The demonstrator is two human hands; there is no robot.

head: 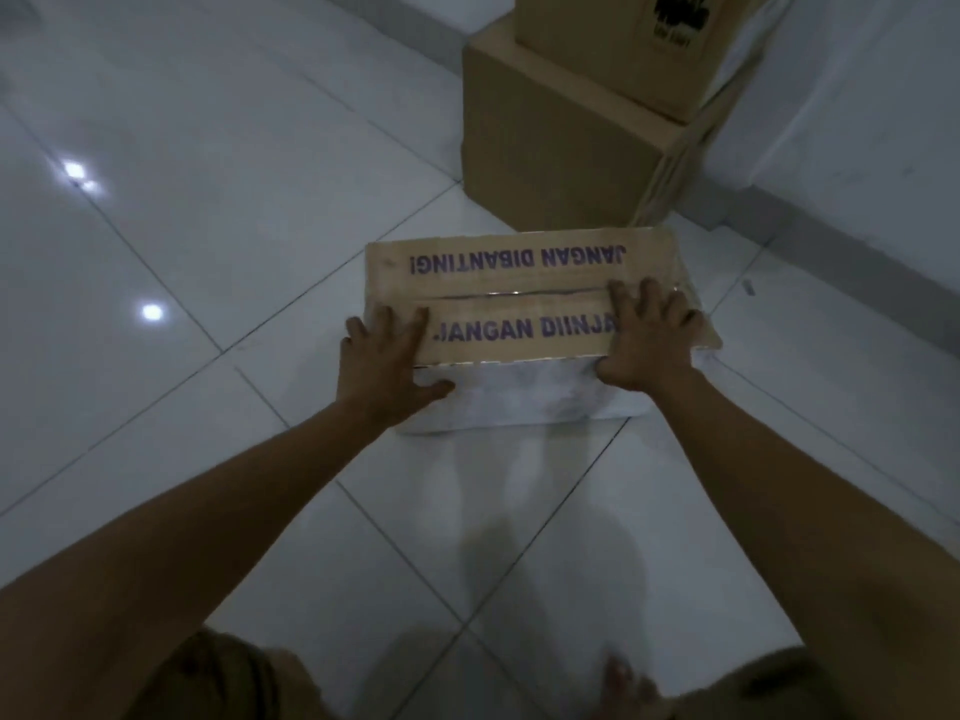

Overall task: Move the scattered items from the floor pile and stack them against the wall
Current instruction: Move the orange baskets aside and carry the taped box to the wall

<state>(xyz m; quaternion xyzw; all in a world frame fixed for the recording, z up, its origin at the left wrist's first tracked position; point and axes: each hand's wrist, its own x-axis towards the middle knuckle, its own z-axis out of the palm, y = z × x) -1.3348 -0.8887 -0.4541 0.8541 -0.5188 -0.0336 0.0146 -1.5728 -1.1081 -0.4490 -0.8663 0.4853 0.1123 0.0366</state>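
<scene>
Head view – left hand (pixel 387 363), right hand (pixel 647 337), fingers spread flat, gripping cardboard box (pixel 519 298) edges.

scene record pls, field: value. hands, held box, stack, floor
left hand: grips left end of the box, fingers on top, thumb on the near side
right hand: grips right end, fingers spread on top
held item: flat brown cardboard box with purple lettering, white side faces the camera
box contact with floor: cannot tell
stack: small brown carton on top of large brown carton, beside the white wall
floor: glossy white tiles
</scene>
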